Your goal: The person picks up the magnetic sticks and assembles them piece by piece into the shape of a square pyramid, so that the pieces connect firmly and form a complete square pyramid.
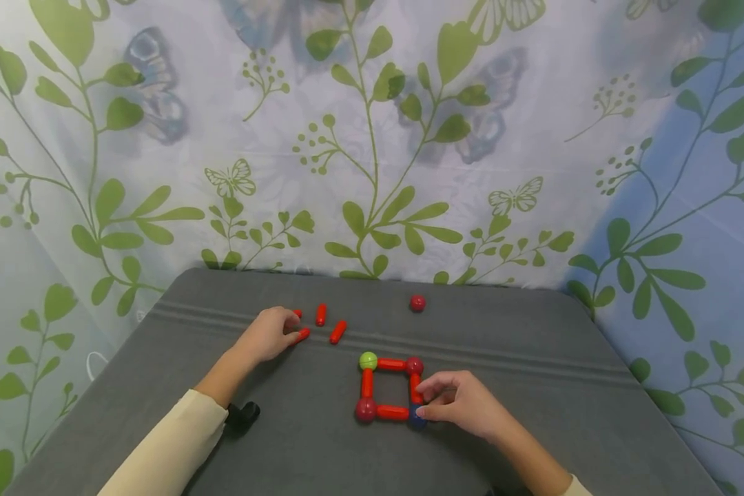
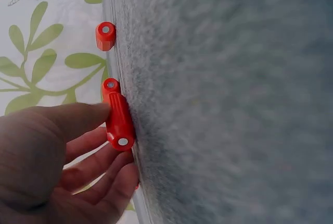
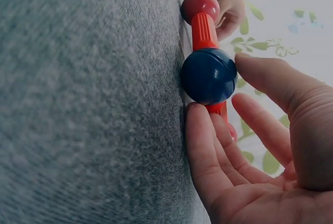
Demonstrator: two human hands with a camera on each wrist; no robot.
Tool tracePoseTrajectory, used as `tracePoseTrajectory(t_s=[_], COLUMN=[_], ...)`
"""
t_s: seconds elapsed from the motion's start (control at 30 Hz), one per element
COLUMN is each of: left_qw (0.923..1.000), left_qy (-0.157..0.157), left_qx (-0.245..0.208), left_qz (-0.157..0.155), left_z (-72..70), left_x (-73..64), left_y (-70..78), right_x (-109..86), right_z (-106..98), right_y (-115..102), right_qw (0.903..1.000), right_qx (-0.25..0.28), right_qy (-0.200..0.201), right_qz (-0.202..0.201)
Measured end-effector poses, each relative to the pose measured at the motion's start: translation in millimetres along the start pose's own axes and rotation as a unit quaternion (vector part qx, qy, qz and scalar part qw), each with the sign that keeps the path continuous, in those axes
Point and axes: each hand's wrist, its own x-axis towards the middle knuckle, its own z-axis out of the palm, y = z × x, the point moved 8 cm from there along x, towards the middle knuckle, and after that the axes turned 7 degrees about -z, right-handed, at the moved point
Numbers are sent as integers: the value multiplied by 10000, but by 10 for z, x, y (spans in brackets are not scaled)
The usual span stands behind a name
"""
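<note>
A square of red magnetic rods [image 1: 393,412] and balls lies on the grey table: one lime-green ball [image 1: 368,361], two dark red balls [image 1: 366,410] and a blue ball [image 1: 417,415] at the near right corner. Thumb and fingers of my right hand [image 1: 465,405] pinch that blue ball [image 3: 209,76]. To the left of the square, my left hand [image 1: 268,335] pinches a loose red rod [image 2: 119,122], its thumb on the near side and fingers behind. Another red rod [image 1: 298,313] is partly hidden by the left hand.
Two more red rods [image 1: 321,315] [image 1: 338,332] lie right of the left hand. A single dark red ball [image 1: 417,303] sits near the table's back edge. Behind the table [image 1: 310,448] hangs a leaf-patterned curtain [image 1: 372,138]. A black object [image 1: 243,418] is by the left wrist.
</note>
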Motion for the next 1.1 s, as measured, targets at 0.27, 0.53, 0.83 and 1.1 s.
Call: tracePoseTrajectory(t_s=[0.27,0.53,0.83,1.1], left_qw=[9992,9978,9869,9670], left_qy=[-379,-433,-331,-605], left_qx=[-125,-473,-1577,-2431], left_qz=[-48,-192,114,468], left_z=[56,80,76,178], left_x=[82,7,-239,-413], left_y=[28,23,257,606], right_x=[-26,-32,-46,-30], right_z=[44,50,65,72], right_y=[10,5,-33,-47], right_qw=[9996,9997,9997,9993], right_qx=[203,110,-81,-236], right_qy=[-171,-184,-214,-282], right_qz=[112,123,20,-8])
